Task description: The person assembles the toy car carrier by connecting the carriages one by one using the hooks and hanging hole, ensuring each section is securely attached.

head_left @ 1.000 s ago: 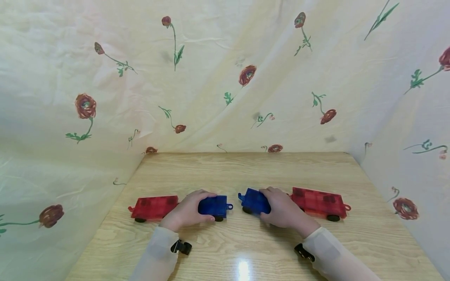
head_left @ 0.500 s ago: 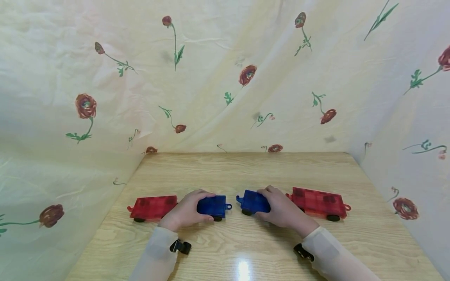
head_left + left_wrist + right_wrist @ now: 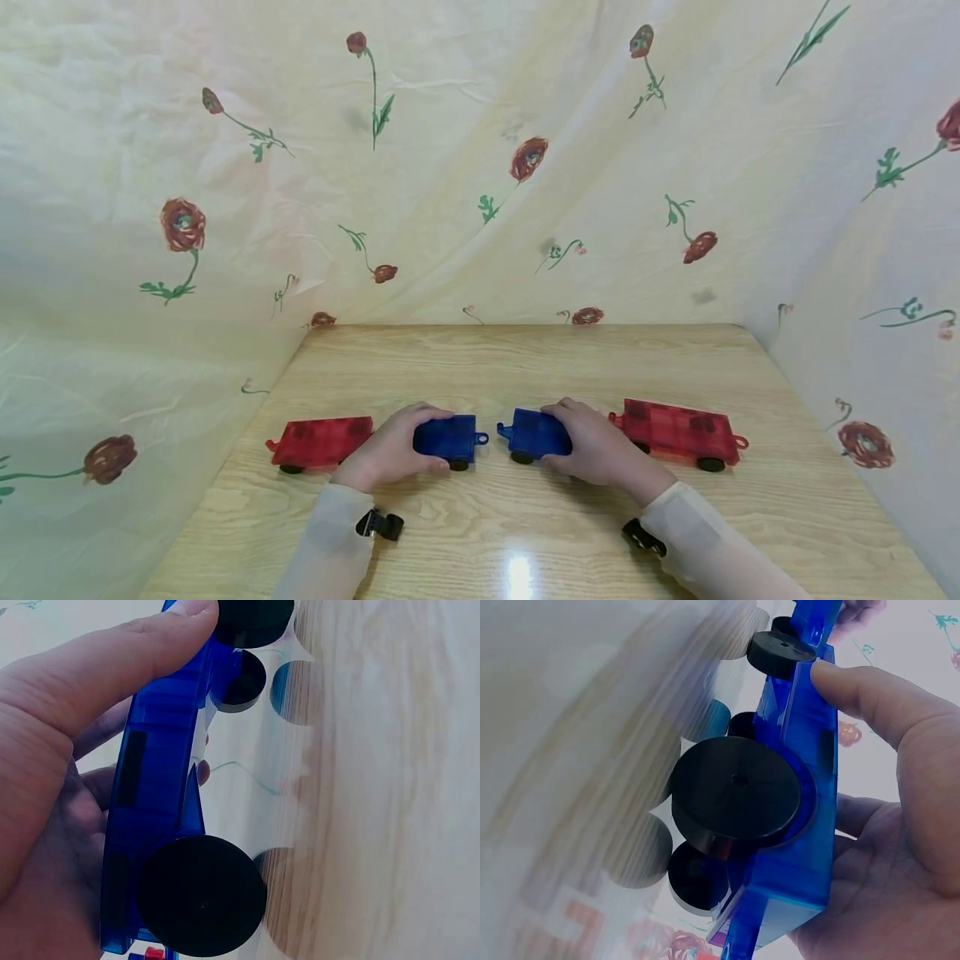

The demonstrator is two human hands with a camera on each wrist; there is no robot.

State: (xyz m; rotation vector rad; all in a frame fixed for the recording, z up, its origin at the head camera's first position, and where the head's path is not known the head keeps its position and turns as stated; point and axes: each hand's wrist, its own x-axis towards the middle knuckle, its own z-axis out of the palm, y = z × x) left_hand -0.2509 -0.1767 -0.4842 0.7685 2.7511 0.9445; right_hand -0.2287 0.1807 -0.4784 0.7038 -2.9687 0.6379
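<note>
My left hand (image 3: 397,446) grips a blue see-through toy wagon (image 3: 447,439) from above, thumb along its near side. A ring coupler (image 3: 482,438) sticks out of that wagon's right end. My right hand (image 3: 592,442) holds a second blue wagon (image 3: 534,432), whose hook (image 3: 504,430) points left at the ring across a small gap. Black wheels (image 3: 202,896) show under the left-hand wagon in the left wrist view, and a black wheel (image 3: 735,793) fills the middle of the right wrist view. Palms and fingers hide the wagons' outer ends.
A red toy wagon (image 3: 321,442) stands left of my left hand, its right end partly behind the hand. Another red wagon (image 3: 678,433) stands right of my right hand, hook toward it. The wooden table (image 3: 480,367) ends at a floral cloth (image 3: 442,167) at the back and sides.
Both hands have slid slightly left with their blue wagons, and the left red wagon has shifted left too. The right-hand wagon has turned straighter toward the ring. The right red wagon stays put.
</note>
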